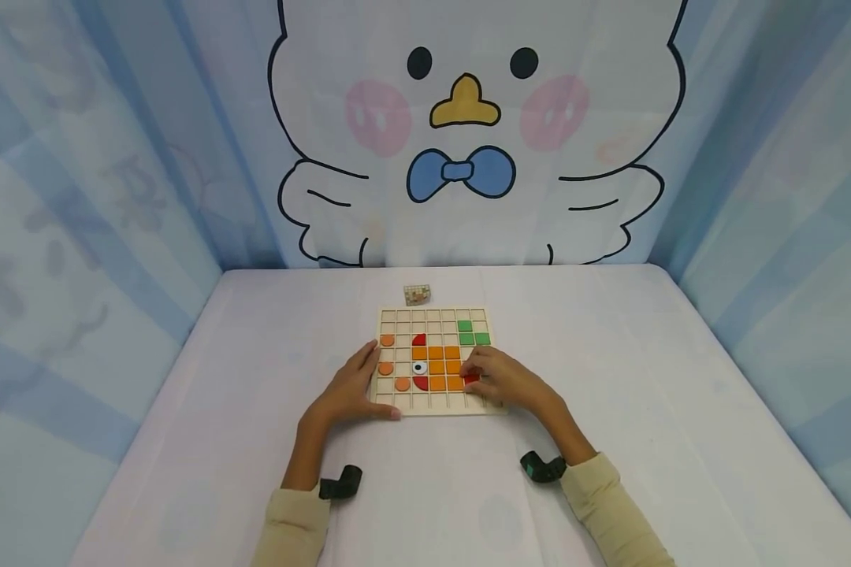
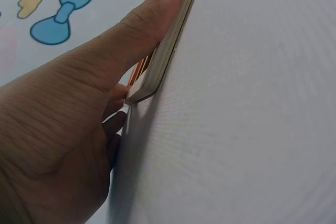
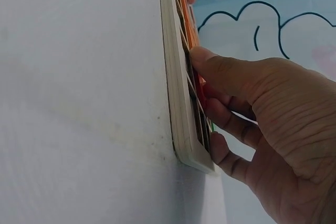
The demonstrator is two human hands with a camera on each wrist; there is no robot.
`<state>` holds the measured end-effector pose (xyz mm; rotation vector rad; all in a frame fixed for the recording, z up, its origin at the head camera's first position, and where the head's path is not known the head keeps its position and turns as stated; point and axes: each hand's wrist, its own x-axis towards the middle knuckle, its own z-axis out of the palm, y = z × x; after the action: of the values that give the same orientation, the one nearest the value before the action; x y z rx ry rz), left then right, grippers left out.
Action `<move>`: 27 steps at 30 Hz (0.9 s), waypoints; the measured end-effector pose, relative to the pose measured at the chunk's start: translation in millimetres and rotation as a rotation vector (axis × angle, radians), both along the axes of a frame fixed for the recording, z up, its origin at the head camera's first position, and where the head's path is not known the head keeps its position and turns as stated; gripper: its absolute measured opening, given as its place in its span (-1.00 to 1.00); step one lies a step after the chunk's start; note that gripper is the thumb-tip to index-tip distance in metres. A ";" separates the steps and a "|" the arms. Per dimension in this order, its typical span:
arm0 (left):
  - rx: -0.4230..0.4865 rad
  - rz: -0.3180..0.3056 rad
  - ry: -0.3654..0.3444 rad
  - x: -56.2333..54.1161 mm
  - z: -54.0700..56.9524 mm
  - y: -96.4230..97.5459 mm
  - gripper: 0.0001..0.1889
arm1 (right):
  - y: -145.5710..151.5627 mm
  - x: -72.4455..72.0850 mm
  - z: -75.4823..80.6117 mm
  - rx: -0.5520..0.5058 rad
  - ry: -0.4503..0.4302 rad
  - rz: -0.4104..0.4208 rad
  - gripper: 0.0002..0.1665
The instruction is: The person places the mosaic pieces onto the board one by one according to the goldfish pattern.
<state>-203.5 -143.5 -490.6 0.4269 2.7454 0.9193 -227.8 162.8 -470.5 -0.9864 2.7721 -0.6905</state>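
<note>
A light wooden grid board (image 1: pixel 436 404) lies flat on the table. Across its lower left corner spreads my left hand (image 1: pixel 352 387), with the fingers along the left side and a straight thumb by the near edge. Over the right part of the board, my right hand (image 1: pixel 508 381) pinches a small red piece (image 1: pixel 471 379) between thumb and fingers, low against the grid. The fingers partly hide its shape. Orange square tiles (image 1: pixel 436 367) fill a block in the middle, beside an eye tile (image 1: pixel 419 368) and red rounded tiles (image 1: pixel 420 383).
Green squares (image 1: pixel 466 339) occupy the board's upper right, and orange round pieces (image 1: pixel 386 368) are in its left columns. A small patterned pictured item (image 1: pixel 417 295) lies just beyond the far edge. Curtains (image 1: pixel 113 197) stand around the white tabletop (image 1: pixel 425 496).
</note>
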 end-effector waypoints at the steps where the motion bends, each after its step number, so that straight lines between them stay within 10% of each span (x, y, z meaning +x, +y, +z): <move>1: -0.003 0.001 0.005 0.4 -0.6 0.1 0.34 | 0.0 0.6 -0.8 -0.001 0.002 0.002 -0.73; 27: -0.009 0.025 -0.002 1.1 -1.0 1.7 0.36 | 1.2 0.8 -1.7 -0.055 0.051 0.006 -0.78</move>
<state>-202.3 -141.8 -491.7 0.3905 2.7583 0.9120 -227.0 164.0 -472.2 -1.0365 2.8063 -0.7544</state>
